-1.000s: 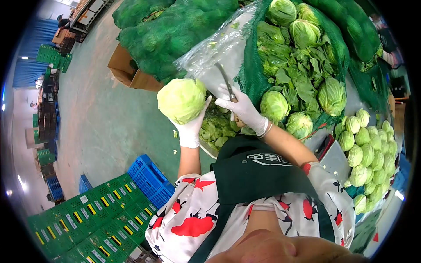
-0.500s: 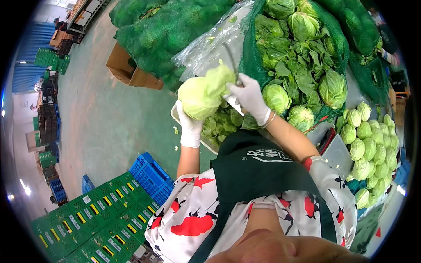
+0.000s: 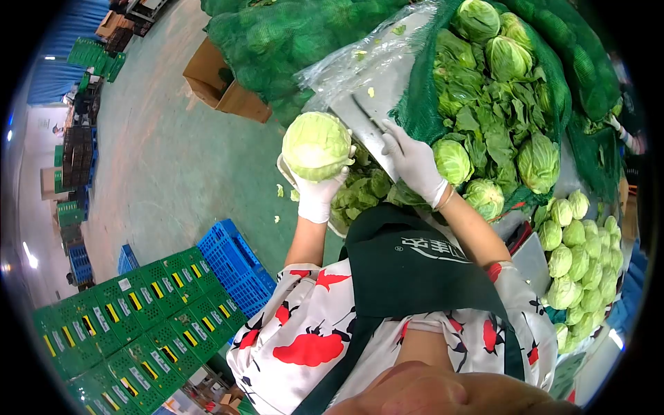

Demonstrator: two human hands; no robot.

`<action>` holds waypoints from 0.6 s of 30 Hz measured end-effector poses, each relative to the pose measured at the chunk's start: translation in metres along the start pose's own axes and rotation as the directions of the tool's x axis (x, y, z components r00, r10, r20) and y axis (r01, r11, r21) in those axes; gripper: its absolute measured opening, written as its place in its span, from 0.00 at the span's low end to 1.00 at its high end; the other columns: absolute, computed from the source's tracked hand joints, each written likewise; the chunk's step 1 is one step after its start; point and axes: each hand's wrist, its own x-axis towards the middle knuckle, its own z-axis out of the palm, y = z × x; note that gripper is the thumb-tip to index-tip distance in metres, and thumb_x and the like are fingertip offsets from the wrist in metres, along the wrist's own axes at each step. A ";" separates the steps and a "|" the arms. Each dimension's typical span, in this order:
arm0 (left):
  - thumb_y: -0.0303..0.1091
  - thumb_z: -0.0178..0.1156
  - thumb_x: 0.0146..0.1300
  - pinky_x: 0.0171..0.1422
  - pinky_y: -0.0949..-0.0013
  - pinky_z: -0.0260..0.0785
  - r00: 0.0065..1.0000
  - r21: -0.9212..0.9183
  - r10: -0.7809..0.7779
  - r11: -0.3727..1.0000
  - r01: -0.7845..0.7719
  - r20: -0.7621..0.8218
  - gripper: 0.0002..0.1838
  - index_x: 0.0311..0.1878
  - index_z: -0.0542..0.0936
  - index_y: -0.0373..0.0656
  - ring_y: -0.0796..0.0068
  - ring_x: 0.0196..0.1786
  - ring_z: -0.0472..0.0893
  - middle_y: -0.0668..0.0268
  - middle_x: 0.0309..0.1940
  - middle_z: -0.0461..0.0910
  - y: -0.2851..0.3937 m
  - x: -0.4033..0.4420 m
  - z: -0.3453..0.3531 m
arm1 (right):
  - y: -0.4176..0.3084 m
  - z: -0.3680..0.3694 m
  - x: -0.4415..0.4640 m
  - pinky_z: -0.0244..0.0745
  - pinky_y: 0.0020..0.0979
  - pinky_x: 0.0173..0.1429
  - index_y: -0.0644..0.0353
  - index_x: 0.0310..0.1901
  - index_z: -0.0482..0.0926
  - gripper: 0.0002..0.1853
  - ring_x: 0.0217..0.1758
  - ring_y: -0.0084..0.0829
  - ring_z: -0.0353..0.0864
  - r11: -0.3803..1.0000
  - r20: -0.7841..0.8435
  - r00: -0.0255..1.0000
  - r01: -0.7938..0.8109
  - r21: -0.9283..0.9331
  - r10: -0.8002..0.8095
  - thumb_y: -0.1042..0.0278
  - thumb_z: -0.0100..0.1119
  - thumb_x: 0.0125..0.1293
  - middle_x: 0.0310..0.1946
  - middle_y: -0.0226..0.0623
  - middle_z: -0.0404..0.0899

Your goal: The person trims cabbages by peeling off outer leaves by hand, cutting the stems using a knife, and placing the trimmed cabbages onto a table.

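floor: green-grey concrete (image 3: 166, 173) on our left, with a cardboard box (image 3: 223, 86), green crates (image 3: 138, 311) and a blue crate (image 3: 235, 266) around it. busy spot lol

cabbage: the pale round head (image 3: 317, 145) sits up in our left hand (image 3: 317, 200), just above the rim of a white tub (image 3: 282, 169) with loose leaves (image 3: 360, 197) in it

left fingers: spread pretty wide, cupping the cabbage from below and the side

knife: blade (image 3: 364, 112) pokes out past our right hand (image 3: 418, 166), pointing away from us over the work surface (image 3: 391, 79)

right fingers: curled narrow around the knife, tho the handle's hidden so we can't tell the exact grip

step: looks like we're steadying the cabbage with the knife held off it, blade apart from the leaves

next move: imo any move from here calls for a firm left palm and the edge kept off our fingertips

mesh bag: green one (image 3: 418, 97) on our right, open, whole cabbages and loose leaves inside

stack: smaller cabbages (image 3: 577, 256) piled far right, well apart from our hands
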 end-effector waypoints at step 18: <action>0.59 0.65 0.63 0.81 0.53 0.51 0.923 0.938 0.385 0.326 -0.117 -0.019 0.46 0.78 0.57 0.51 0.62 0.74 0.69 0.59 0.74 0.67 -0.022 0.004 0.026 | -0.065 -0.006 -0.007 0.75 0.34 0.32 0.61 0.73 0.68 0.30 0.25 0.39 0.80 0.799 0.095 0.904 0.414 -0.436 -0.417 0.55 0.56 0.76 0.26 0.39 0.80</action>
